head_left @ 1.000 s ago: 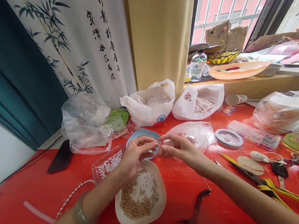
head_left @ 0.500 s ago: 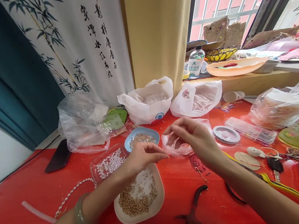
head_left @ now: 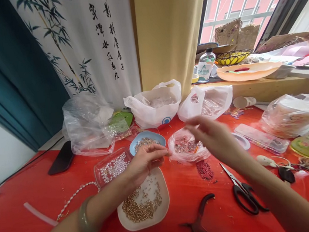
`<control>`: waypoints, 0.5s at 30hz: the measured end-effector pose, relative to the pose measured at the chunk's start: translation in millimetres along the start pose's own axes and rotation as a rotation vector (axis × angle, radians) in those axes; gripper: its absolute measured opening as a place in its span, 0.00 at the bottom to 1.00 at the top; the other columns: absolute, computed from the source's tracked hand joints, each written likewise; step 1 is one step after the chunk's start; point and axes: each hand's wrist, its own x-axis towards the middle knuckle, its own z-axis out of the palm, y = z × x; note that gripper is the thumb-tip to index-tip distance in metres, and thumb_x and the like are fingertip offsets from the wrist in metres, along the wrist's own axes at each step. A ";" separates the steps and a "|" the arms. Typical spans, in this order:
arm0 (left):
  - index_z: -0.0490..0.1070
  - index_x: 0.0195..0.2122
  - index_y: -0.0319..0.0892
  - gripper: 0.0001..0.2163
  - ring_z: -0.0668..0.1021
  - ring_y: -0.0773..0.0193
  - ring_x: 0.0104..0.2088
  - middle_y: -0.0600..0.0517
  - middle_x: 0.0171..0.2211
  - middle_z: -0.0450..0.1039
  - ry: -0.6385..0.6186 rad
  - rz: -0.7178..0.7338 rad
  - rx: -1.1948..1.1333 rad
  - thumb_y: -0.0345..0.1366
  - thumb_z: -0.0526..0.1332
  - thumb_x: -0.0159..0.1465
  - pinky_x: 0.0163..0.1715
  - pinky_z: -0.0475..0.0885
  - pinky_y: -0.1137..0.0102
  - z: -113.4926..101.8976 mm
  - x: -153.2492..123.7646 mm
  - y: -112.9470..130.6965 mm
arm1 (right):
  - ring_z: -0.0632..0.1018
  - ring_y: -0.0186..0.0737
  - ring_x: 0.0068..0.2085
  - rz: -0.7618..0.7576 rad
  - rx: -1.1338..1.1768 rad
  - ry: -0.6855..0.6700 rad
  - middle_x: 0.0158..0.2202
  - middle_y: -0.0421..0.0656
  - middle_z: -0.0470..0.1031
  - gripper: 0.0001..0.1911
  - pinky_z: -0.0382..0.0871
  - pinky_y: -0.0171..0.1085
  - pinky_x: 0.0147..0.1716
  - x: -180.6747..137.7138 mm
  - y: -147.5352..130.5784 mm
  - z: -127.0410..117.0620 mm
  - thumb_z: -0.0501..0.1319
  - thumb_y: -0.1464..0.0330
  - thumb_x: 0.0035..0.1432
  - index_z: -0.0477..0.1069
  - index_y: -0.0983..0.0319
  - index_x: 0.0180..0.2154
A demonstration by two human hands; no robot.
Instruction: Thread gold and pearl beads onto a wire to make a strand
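The left hand (head_left: 144,161) hovered above the far edge of the white dish (head_left: 165,208), thumb and forefinger pinched together at their tips; whatever sat between them was too small to make out. A green bangle (head_left: 84,222) ringed that wrist. The right hand (head_left: 215,138) was blurred, its fingers loosely spread and holding nothing that could be seen, raised just right of a small clear bag (head_left: 186,149) of reddish bits. The two hands were apart, the bag lying between them.

The white dish held gold beads (head_left: 138,209) heaped toward its near left side. Just beyond the dish stood a blue bowl (head_left: 146,143) of similar beads, and to the dish's far left a clear tray (head_left: 111,167) of pearls. A pearl string (head_left: 73,199) trailed left of the dish across the red counter (head_left: 40,188). Right of the dish lay pliers (head_left: 199,219), and farther right black scissors (head_left: 242,188), both flat on the counter. Well behind the dish sat white plastic bags (head_left: 155,108), and a dark phone (head_left: 62,162) lay far to the dish's left.
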 end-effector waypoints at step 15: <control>0.72 0.26 0.37 0.05 0.72 0.75 0.25 0.53 0.29 0.74 0.097 0.092 -0.224 0.29 0.66 0.48 0.24 0.68 0.82 -2.6 0.8 3.7 | 0.70 0.27 0.19 0.312 0.459 -0.435 0.20 0.39 0.73 0.09 0.64 0.29 0.20 -10.0 -9.9 35.7 0.58 0.66 0.49 0.72 0.65 0.25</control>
